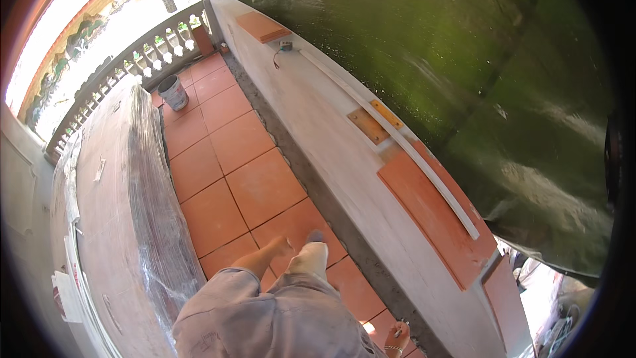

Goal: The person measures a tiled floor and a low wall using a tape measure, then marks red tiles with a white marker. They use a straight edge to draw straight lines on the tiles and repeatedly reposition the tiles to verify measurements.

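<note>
1. Hanging over the floor tiles (264, 185), as seen in the head view: one left hand (283, 246), blurred; I could not tell whether it was closed or held anything.
2. One right hand (397, 336), low at the near edge, banded at the wrist, pale bits at its fingers; grip likewise unclear to me.
3. Floor tiles: square, terracotta, laid in rows beneath the person, between a wrapped stack (159, 219) and a pale ledge (318, 146).
4. On the ledge: one large terracotta slab (414, 209), a long white bar (457, 213) lying partly across it, two ochre boards (368, 126) just beyond, one small grey device (285, 46) farther off.
5. One bucket (173, 93), upright on the tiles, near a balustrade (142, 59).
6. One green tarpaulin (424, 33), hung behind the ledge.
</note>
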